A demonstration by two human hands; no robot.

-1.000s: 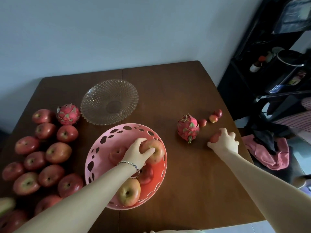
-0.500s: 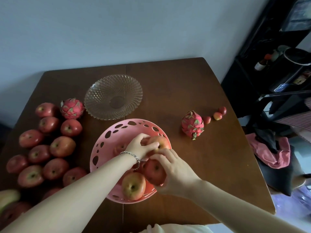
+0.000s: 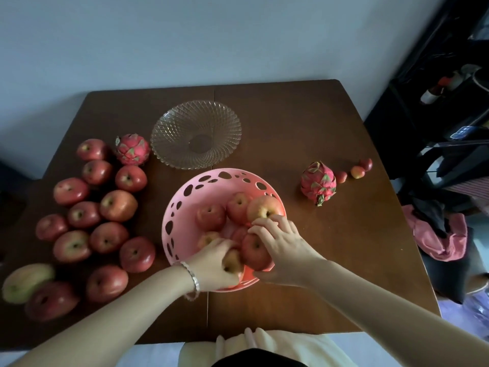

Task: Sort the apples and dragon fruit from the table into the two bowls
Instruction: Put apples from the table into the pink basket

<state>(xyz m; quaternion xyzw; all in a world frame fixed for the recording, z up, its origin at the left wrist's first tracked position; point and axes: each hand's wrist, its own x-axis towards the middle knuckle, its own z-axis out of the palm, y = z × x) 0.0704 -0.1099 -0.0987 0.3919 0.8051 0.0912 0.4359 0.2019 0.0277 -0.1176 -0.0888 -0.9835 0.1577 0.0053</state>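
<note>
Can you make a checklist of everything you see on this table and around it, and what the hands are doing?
Surface: brown wooden table, seam down the middle.
Job's things: pink bowl holds several apples; glass bowl empty; loose apples at left; two dragon fruit on the table.
Clutter: three small red fruits; yellow-green fruit.
Hands: left hand and right hand each on an apple in the pink bowl.
Cables: nothing seen.
Surroundings: pale wall; dark shelving; pink cloth.
</note>
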